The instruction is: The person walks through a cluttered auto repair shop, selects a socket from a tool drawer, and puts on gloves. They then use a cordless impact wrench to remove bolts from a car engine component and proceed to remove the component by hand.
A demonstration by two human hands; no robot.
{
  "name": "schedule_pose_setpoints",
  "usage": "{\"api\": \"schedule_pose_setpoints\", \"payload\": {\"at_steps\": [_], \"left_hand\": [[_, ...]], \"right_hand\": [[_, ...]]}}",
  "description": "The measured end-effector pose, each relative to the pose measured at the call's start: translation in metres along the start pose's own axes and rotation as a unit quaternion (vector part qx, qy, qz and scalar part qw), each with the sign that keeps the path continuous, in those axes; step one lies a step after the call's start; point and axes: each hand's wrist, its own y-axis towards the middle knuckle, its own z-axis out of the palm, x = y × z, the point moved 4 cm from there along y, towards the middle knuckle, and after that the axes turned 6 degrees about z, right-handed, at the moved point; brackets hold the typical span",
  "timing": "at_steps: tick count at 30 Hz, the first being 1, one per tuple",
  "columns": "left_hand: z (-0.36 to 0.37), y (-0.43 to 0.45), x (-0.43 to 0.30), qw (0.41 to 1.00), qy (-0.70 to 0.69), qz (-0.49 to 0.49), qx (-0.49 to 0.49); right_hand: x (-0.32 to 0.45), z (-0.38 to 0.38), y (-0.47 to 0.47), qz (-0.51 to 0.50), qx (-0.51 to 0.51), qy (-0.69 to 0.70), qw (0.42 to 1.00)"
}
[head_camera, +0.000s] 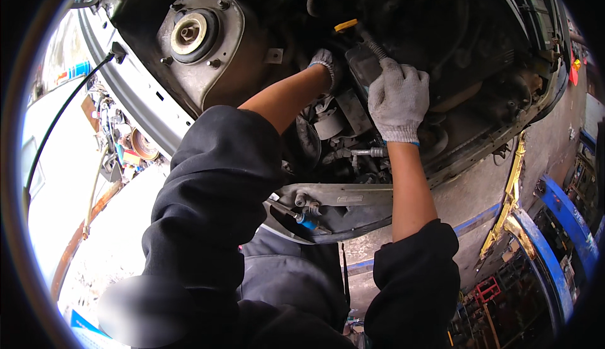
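Note:
Both of my hands wear whitish knit gloves and reach into the engine bay of a car. My left hand [323,67] is deep between the strut tower [227,65] and the engine parts; its fingers are hidden in shadow. Bent over a dark plastic box [361,65] is my right hand [399,100], its index finger against a corrugated hose [373,44]. Whether its other fingers grip anything cannot be seen. A yellow handle or cap [346,25] shows near the hose's far end. Below the hands lie a light cylindrical part [329,124] and a metal pipe fitting [366,152].
A blue-handled tool [306,221] lies in the front panel [350,200] by my body. Studs rise around the strut mount [189,34]. A thin black rod [61,112] stands off the fender [127,89] at left. Yellow bar [513,188] and blue metal beams [567,221] are at right.

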Motion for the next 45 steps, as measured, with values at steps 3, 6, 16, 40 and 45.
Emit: {"api": "schedule_pose_setpoints", "payload": {"at_steps": [3,6,16,40,45], "left_hand": [[-0.005,-0.005,-0.011,0.999,-0.006,0.024,-0.038],[0.001,0.005,-0.01,0.996,0.049,0.018,-0.077],[-0.009,-0.008,-0.032,0.992,0.086,0.057,-0.066],[-0.009,-0.015,-0.025,0.969,0.241,0.032,-0.04],[-0.007,-0.005,-0.021,0.981,0.192,0.021,-0.022]], "right_hand": [[0.001,-0.003,0.001,0.011,0.012,0.007,1.0],[-0.002,0.002,0.0,-0.001,0.017,0.012,1.0],[-0.009,0.005,-0.003,0.027,0.047,-0.002,0.999],[0.0,-0.003,0.003,0.033,0.077,0.001,0.996],[-0.005,-0.001,-0.001,0.02,0.058,-0.009,0.998]]}}
